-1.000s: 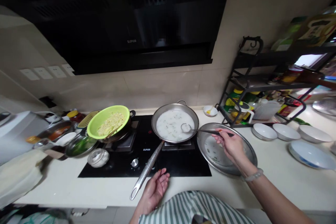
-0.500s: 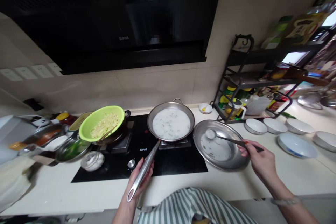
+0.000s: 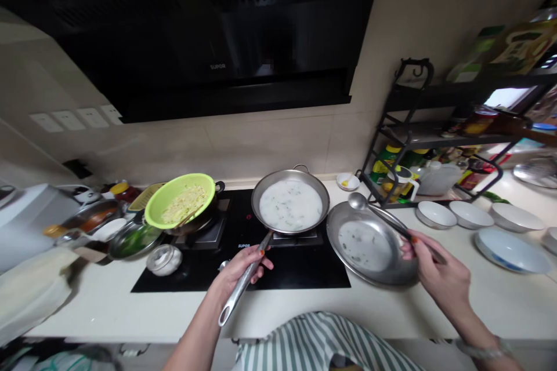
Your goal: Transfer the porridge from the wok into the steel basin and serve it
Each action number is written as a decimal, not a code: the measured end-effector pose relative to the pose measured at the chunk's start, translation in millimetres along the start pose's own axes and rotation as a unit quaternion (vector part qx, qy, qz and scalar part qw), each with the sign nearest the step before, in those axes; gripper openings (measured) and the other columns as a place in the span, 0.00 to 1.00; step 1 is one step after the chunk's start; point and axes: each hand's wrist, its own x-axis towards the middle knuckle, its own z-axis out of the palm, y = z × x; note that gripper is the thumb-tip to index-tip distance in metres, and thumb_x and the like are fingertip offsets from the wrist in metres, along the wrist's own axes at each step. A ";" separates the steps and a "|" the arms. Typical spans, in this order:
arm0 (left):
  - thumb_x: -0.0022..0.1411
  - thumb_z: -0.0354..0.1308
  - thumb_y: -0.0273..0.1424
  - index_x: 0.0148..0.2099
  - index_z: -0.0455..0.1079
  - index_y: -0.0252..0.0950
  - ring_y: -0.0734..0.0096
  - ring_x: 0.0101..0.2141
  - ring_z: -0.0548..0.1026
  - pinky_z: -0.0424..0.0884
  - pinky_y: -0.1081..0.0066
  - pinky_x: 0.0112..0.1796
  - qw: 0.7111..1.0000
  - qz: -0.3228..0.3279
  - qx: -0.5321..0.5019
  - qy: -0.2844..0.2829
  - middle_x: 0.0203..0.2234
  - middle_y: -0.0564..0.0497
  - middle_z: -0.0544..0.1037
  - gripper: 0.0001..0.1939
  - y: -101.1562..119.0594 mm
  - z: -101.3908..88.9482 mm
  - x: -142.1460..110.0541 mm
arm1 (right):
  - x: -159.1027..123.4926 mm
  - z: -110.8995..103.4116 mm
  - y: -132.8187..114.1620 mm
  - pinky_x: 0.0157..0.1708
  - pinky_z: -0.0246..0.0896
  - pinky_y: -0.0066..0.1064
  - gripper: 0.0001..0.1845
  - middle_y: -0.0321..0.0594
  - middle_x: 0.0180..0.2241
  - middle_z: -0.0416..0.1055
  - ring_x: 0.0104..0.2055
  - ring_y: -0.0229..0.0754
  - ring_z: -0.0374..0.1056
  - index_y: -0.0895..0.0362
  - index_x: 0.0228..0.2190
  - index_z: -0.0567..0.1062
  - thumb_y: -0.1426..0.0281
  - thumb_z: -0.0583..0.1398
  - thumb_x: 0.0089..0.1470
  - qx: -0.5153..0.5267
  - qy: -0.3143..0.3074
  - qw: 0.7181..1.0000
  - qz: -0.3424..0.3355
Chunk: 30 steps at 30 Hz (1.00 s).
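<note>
A steel pan (image 3: pixel 325 208) with a white, milky liquid (image 3: pixel 290 206) flecked with green stands on the right burner, its long handle towards me. My left hand (image 3: pixel 249 263) is loosely closed about that handle, the fingers coming out on its right side. To the right, a steel basin (image 3: pixel 398 255) on the counter holds a shallower pool of the same white liquid (image 3: pixel 365 246). My right hand (image 3: pixel 439 269) grips a ladle (image 3: pixel 357 202) by its dark handle, at the basin's right rim. The ladle's bowl is raised over the far side of the basin.
A green colander (image 3: pixel 162 204) of pale shreds sits on a dark pot at left, with a glass jar (image 3: pixel 163 261) in front. Several white bowls (image 3: pixel 436 214) line the right counter, below a black rack (image 3: pixel 402 127). A range hood (image 3: pixel 226 52) hangs overhead.
The ladle's bowl has come up from the liquid in the basin and moved to its far rim. My left hand has shifted up the pan handle and its grip looks looser.
</note>
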 end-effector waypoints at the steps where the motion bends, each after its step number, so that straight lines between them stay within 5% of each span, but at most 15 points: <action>1: 0.57 0.63 0.29 0.47 0.69 0.27 0.77 0.15 0.69 0.58 0.81 0.13 1.000 -0.004 0.002 -0.010 0.24 0.44 0.78 0.16 0.9 1.3 2.3 | 1.9 9.0 -10.3 0.27 0.70 0.37 0.16 0.40 0.23 0.74 0.22 0.44 0.69 0.53 0.37 0.77 0.57 0.61 0.50 0.030 0.005 0.999 0.018; 6: 0.56 0.62 0.31 0.41 0.69 0.31 0.83 0.12 0.60 0.54 0.82 0.13 0.999 -0.024 0.038 -0.013 0.17 0.56 0.68 0.12 1.1 2.8 7.2 | 3.9 63.3 -41.8 0.26 0.68 0.36 0.14 0.38 0.20 0.73 0.21 0.43 0.69 0.53 0.34 0.77 0.59 0.62 0.47 0.095 -0.093 0.991 0.036; 12: 0.57 0.61 0.32 0.34 0.64 0.35 0.83 0.12 0.60 0.53 0.82 0.13 0.990 -0.002 0.138 0.038 0.17 0.57 0.68 0.09 -1.3 3.6 9.2 | -2.9 108.7 -34.0 0.22 0.64 0.34 0.16 0.36 0.19 0.73 0.18 0.41 0.67 0.55 0.32 0.77 0.57 0.61 0.45 0.075 -0.192 0.977 0.062; 18: 0.56 0.60 0.21 0.35 0.66 0.35 0.75 0.13 0.64 0.64 0.74 0.22 0.973 0.064 0.207 0.084 0.15 0.59 0.66 0.07 -0.8 -0.6 18.1 | 3.8 120.3 -23.7 0.25 0.69 0.38 0.12 0.35 0.14 0.70 0.20 0.47 0.71 0.53 0.29 0.74 0.59 0.61 0.44 0.124 -0.142 0.972 0.142; 23: 0.51 0.55 0.11 0.36 0.68 0.34 0.66 0.24 0.74 0.67 0.76 0.35 0.976 0.151 0.108 0.117 0.17 0.58 0.63 0.15 0.1 -1.5 31.4 | 11.1 119.4 -27.0 0.20 0.68 0.37 0.06 0.41 0.17 0.73 0.23 0.50 0.73 0.51 0.26 0.74 0.65 0.62 0.41 0.180 -0.115 0.953 0.214; 30: 0.49 0.49 0.08 0.37 0.69 0.31 0.60 0.35 0.77 0.64 0.74 0.45 0.976 0.146 0.091 0.133 0.18 0.53 0.65 0.18 -5.4 -7.3 43.3 | 11.5 113.7 -33.3 0.18 0.66 0.36 0.05 0.44 0.19 0.75 0.24 0.51 0.74 0.51 0.26 0.74 0.66 0.62 0.41 0.192 -0.116 0.947 0.229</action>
